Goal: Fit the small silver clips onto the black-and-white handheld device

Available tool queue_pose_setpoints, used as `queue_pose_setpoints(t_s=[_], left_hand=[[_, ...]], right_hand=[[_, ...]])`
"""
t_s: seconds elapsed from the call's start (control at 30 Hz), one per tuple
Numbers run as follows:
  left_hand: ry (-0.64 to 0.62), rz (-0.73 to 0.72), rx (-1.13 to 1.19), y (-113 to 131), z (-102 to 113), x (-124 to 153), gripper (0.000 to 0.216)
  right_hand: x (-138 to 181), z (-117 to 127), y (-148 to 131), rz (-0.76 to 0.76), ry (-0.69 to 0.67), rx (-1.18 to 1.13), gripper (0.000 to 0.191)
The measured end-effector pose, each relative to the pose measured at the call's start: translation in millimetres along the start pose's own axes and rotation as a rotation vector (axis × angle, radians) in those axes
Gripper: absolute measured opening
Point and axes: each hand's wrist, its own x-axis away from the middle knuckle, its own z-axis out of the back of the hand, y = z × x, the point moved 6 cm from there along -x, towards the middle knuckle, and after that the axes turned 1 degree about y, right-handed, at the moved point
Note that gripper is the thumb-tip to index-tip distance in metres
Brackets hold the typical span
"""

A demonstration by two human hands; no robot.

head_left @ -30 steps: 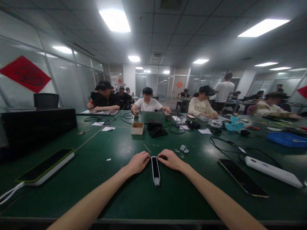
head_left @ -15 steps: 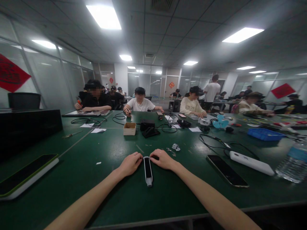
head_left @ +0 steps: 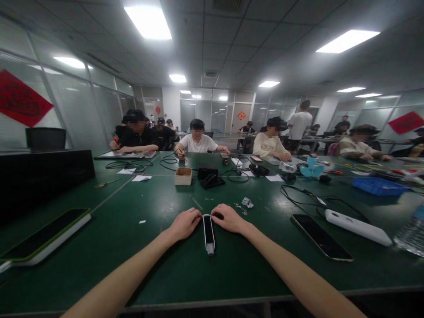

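A slim black device with a white edge and a grey tip [head_left: 208, 234] lies on the green table [head_left: 139, 251], pointing toward me. My left hand [head_left: 184, 223] rests curled against the device's far left end, fingers touching it. My right hand [head_left: 229, 218] is curled at its far right end and pinches a small dark part there, too small to name. Small metal parts [head_left: 245, 204] lie scattered just beyond my right hand.
A black phone [head_left: 320, 237] and a white power strip [head_left: 357, 227] lie at the right, with a water bottle [head_left: 410, 236] near the edge. A green-edged tablet [head_left: 43, 236] lies at the left. A cardboard box [head_left: 183, 176], cables and seated people fill the far side.
Both hands stay at the device's far end. Only the camera has shifted, first right, then slightly back left and up.
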Motion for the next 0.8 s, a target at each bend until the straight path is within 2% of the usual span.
queue_pose_setpoints(t_s=[0.37,0.47,0.6,0.7,0.8], left_hand=[[-0.003,0.004,0.007,-2,-1,0,0.019],[0.001,0.002,0.008,-4,-3,1,0.018],[0.001,-0.001,0.018,-5,-3,1,0.018],[-0.006,-0.004,0.017,-4,-2,1,0.017],[-0.009,-0.006,0.009,-4,-2,1,0.017]], right_hand=[[0,9,0,-0.008,-0.032,0.052,0.027],[1,24,20,-0.081,-0.009,0.183,0.027],[8,42,63,-0.25,-0.02,0.408,0.025],[15,44,86,-0.319,-0.062,0.474,0.026],[15,35,92,-0.298,-0.094,0.458,0.028]])
